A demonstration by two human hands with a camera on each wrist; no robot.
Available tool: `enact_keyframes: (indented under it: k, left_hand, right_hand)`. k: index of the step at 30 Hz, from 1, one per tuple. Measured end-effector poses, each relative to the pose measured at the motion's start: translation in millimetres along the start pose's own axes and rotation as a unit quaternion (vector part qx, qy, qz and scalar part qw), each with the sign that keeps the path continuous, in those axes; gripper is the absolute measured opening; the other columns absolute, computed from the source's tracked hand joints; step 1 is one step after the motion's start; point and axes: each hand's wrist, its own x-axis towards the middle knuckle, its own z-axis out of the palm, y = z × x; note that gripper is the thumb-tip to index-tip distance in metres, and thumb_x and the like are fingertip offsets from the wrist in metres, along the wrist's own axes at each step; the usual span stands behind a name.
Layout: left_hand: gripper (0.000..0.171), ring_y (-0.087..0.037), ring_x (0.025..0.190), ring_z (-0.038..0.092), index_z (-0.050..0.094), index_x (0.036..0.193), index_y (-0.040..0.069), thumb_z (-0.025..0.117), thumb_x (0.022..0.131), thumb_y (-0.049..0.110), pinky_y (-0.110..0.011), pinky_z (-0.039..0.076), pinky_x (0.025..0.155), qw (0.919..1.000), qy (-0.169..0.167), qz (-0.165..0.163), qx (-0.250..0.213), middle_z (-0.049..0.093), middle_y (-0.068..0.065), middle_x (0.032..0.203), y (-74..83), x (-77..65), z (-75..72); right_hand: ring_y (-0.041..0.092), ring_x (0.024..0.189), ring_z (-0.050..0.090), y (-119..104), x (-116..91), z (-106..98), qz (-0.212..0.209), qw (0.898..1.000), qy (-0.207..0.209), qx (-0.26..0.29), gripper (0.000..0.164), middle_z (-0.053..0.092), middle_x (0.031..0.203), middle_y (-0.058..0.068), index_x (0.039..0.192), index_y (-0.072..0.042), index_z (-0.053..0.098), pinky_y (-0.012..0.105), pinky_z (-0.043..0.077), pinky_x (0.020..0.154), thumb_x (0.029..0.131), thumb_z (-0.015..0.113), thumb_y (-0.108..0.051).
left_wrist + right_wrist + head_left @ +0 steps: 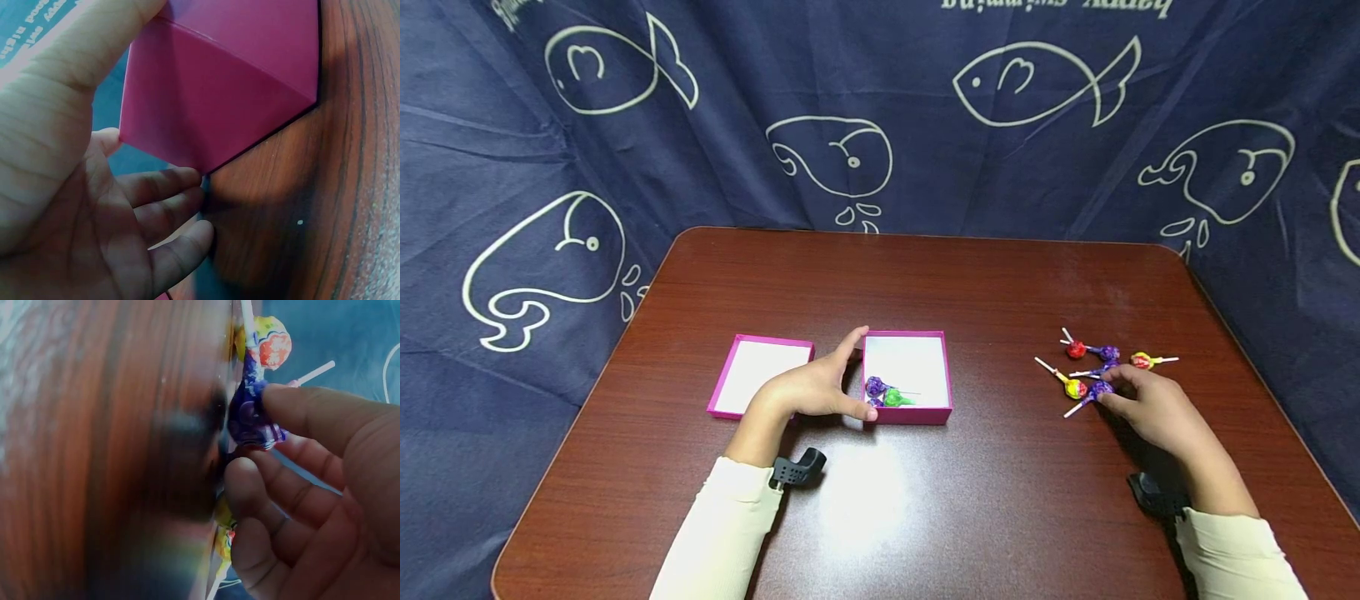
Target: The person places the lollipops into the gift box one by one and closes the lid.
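Observation:
My left hand (808, 387) spans the left side of an open pink box (913, 416), thumb at its front corner and index finger at its back corner. Inside the box, purple lollipops and a green lollipop (897, 398) lie at the front left; the thumb partly covers one. In the left wrist view the pink outer wall (219, 94) shows between thumb and fingers. On the right, my right hand (1157, 408) pinches the head of a purple lollipop (1099, 390) at the table surface. Its white stick points toward the front left.
Around the right hand lie a red lollipop (1076, 350), more purple lollipops (1108, 354) and yellow-and-red lollipops (1075, 388). A shallow pink-rimmed lid (760, 375) lies left of the box, partly behind the left hand. A dark blue curtain (910, 167) borders the brown table (1000, 500).

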Motion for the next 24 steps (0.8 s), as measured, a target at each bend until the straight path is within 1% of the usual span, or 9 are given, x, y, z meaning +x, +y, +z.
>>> enact_keyframes:
  k: [2,4,8,11,15,19,24]
  left_hand:
    - [0.122,-0.029,0.137,0.040,0.001,0.159,0.022,0.088,0.074,0.039,-0.047,0.030,0.112,1.0000,0.000,0.000,-0.002,0.026,-0.018,0.159,0.3,-0.2,0.0]
    - [0.122,-0.030,0.137,0.040,0.001,0.159,0.021,0.087,0.075,0.039,-0.048,0.031,0.112,1.0000,0.000,0.002,-0.003,0.026,-0.019,0.159,0.5,-0.4,0.1]
    - [0.123,-0.029,0.135,0.042,0.001,0.159,0.022,0.088,0.074,0.039,-0.048,0.032,0.111,1.0000,-0.001,-0.003,-0.002,0.027,-0.018,0.159,0.1,0.1,0.5]
    - [0.123,-0.028,0.136,0.042,0.000,0.159,0.023,0.088,0.074,0.039,-0.047,0.032,0.111,1.0000,-0.002,-0.006,-0.002,0.026,-0.017,0.159,-0.5,0.4,0.6]
    - [0.123,-0.029,0.137,0.040,0.000,0.159,0.023,0.087,0.075,0.040,-0.048,0.031,0.111,1.0000,-0.003,-0.003,-0.002,0.024,-0.017,0.160,-0.9,0.2,0.4]
    - [0.123,-0.028,0.136,0.042,-0.001,0.159,0.025,0.087,0.075,0.041,-0.047,0.032,0.111,1.0000,-0.004,-0.008,0.000,0.025,-0.017,0.159,-1.5,0.0,0.1]
    - [0.123,-0.028,0.137,0.040,0.000,0.159,0.024,0.088,0.074,0.040,-0.047,0.031,0.112,1.0000,-0.003,-0.006,-0.002,0.026,-0.017,0.159,-2.9,0.6,-0.1]
  right_hand:
    - [0.023,0.074,0.051,0,-1,-1,0.000,1.000,0.008,0.006,0.015,0.065,0.085,0.009,0.099,-0.006,0.067,0.037,0.037,0.063,0.087,0.075,-0.011]
    - [0.020,0.076,0.051,0,-2,-1,0.004,1.000,0.017,0.016,0.016,0.066,0.089,0.009,0.100,-0.007,0.067,0.034,0.037,0.064,0.088,0.075,-0.013]
    - [0.009,0.072,0.053,-1,-2,-1,0.007,0.996,0.030,0.079,0.019,0.064,0.086,0.007,0.105,-0.001,0.063,0.024,0.041,0.060,0.090,0.073,-0.008]
    - [0.002,0.070,0.052,-5,0,-2,0.006,0.991,0.048,0.128,0.021,0.059,0.084,0.004,0.107,0.003,0.060,0.019,0.041,0.058,0.090,0.070,-0.003]
    - [0.001,0.071,0.049,-12,5,-3,-0.003,0.984,0.069,0.163,0.020,0.055,0.084,-0.002,0.106,0.003,0.059,0.018,0.039,0.058,0.090,0.070,-0.001]
    - [0.002,0.071,0.054,-18,10,-3,-0.022,0.974,0.066,0.214,0.019,0.060,0.086,-0.005,0.106,0.005,0.058,0.018,0.042,0.058,0.090,0.068,0.004]
    - [0.001,0.070,0.056,-24,14,-3,-0.036,0.964,0.058,0.256,0.019,0.063,0.086,-0.006,0.106,0.004,0.059,0.017,0.044,0.057,0.089,0.067,0.006]
